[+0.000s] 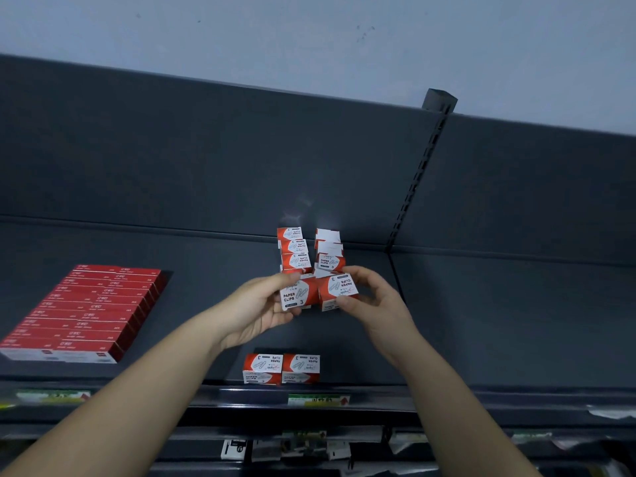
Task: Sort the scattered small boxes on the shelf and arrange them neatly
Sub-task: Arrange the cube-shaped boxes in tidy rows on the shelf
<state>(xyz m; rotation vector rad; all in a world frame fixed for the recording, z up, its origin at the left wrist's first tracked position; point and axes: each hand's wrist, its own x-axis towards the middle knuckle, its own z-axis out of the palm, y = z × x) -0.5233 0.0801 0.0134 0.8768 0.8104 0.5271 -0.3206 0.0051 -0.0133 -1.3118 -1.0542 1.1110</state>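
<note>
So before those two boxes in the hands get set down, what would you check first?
1. Left hand holds its box firmly: ok.
2. Right hand holds its box firmly: ok.
3. Bare shelf between the back rows and the front pair: ok.
4. Back rows straight: not ok, slightly uneven.
5. Both held boxes face the same way: not ok.
6. Boxes undamaged: cannot tell.
</note>
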